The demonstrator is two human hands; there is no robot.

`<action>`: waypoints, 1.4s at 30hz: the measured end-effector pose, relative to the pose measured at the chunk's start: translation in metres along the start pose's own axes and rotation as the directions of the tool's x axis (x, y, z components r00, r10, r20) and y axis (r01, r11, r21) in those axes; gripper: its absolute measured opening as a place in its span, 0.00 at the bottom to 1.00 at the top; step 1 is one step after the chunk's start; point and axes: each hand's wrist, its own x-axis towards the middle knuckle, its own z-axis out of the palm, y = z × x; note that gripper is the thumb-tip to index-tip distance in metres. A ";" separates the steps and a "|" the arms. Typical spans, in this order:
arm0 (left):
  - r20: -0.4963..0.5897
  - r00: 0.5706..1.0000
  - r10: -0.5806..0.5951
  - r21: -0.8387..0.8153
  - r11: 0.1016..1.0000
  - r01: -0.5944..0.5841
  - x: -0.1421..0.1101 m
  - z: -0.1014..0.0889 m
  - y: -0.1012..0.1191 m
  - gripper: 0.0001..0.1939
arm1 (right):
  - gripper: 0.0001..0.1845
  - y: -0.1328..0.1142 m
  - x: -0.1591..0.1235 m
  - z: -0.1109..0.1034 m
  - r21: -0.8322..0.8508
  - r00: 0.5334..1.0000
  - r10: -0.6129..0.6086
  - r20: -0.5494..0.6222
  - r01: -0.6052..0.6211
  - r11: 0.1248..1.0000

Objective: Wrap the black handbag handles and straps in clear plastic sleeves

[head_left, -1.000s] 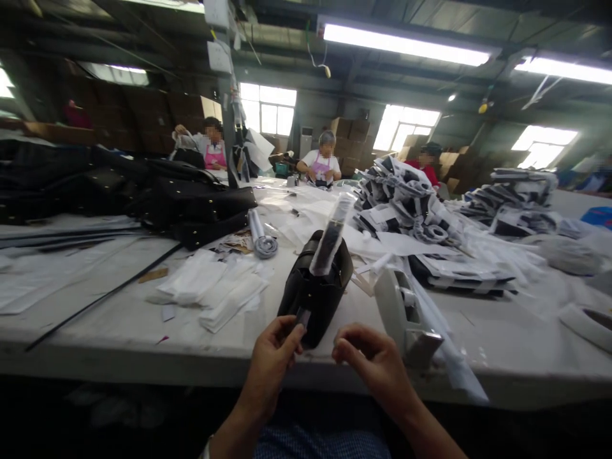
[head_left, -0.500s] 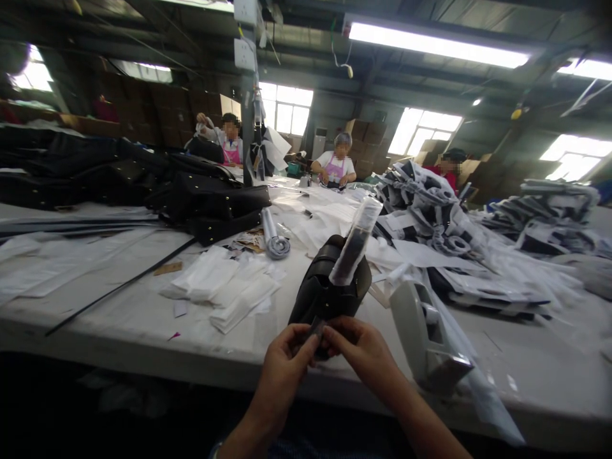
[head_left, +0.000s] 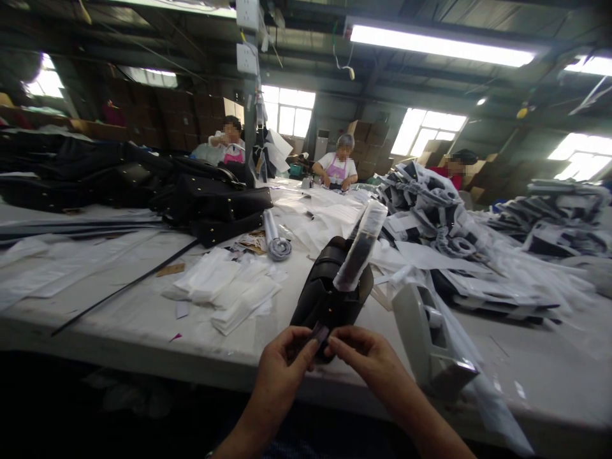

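Observation:
A black bag [head_left: 310,287] stands at the table's front edge, with a strap or handle [head_left: 362,245] wrapped in clear plastic and white film rising from its top. At its near end, my left hand [head_left: 289,357] pinches a small dark strip [head_left: 321,333] between thumb and forefinger. Close to its right, my right hand [head_left: 359,352] is closed in a pinch against the bag's near end. What its fingertips hold, if anything, is too small to make out.
A grey tape dispenser [head_left: 425,331] stands right of the bag. White paper sheets [head_left: 246,299] and a plastic roll [head_left: 277,242] lie left. Black bags [head_left: 210,204] pile up at the left, wrapped pieces [head_left: 421,197] at the right. Co-workers sit across the table.
Both hands stay at the bag's near end. The right fingertips have drawn slightly apart from the left ones, and the dark strip shows more. The whole view has shifted a little.

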 end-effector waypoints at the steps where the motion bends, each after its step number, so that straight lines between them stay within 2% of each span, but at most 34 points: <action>1: 0.001 1.000 0.013 0.009 1.000 -0.013 0.000 0.000 0.000 0.17 | 0.16 0.000 0.000 0.000 -0.010 1.000 0.004 -0.009 -0.004 1.000; 4: 0.007 1.000 -0.018 -0.003 1.000 0.018 -0.001 -0.001 0.000 0.18 | 0.15 0.002 -0.001 0.001 -0.078 0.999 0.002 -0.055 -0.006 0.997; 7: 0.059 0.988 -0.141 -0.067 0.987 0.145 -0.002 -0.002 0.001 0.20 | 0.13 0.009 0.000 0.003 -0.133 0.992 -0.033 -0.122 0.017 0.991; 11: 0.164 0.965 -0.203 -0.150 0.962 0.228 -0.003 -0.006 0.003 0.20 | 0.14 0.020 0.001 0.007 -0.075 0.991 -0.003 -0.131 -0.007 0.997; 14: 0.193 0.955 -0.223 -0.143 0.957 0.253 -0.003 -0.007 0.004 0.19 | 0.16 0.024 0.001 0.011 -0.024 0.992 -0.006 -0.125 0.003 1.000; 16: 0.188 0.954 -0.232 -0.114 0.960 0.256 -0.003 -0.007 0.006 0.19 | 0.17 0.024 -0.001 0.011 0.026 0.994 -0.003 -0.105 0.006 1.000; 20: 0.133 0.977 -0.167 -0.067 0.982 0.177 -0.003 -0.006 0.009 0.18 | 0.21 0.021 -0.004 0.009 0.123 0.998 0.047 -0.047 -0.041 0.992; 23: 0.108 0.986 -0.131 -0.056 0.989 0.138 -0.004 -0.006 0.009 0.18 | 0.20 0.019 -0.005 0.008 0.099 0.997 0.045 -0.058 -0.039 0.994; 25: 0.124 0.981 -0.147 -0.064 0.986 0.155 -0.006 -0.006 0.008 0.18 | 0.17 0.020 -0.006 0.009 0.034 0.995 0.027 -0.101 -0.024 0.999; 29: 0.215 0.944 -0.252 -0.151 0.946 0.287 -0.006 -0.005 0.004 0.19 | 0.14 0.025 -0.005 0.023 -0.046 0.973 -0.020 -0.230 0.009 0.999; 34: 0.300 0.897 -0.325 -0.250 0.881 0.403 -0.004 -0.002 -0.003 0.22 | 0.16 0.033 -0.002 0.046 0.097 0.944 0.017 -0.330 0.016 0.995; 38: 0.325 0.879 -0.350 -0.229 0.872 0.432 -0.002 -0.005 0.000 0.24 | 0.18 0.033 0.001 0.049 0.112 0.937 0.036 -0.346 0.003 0.994; 42: 0.350 0.871 -0.345 -0.231 0.869 0.437 0.000 -0.009 0.003 0.23 | 0.17 0.030 0.004 0.045 0.006 0.943 0.014 -0.333 -0.013 1.000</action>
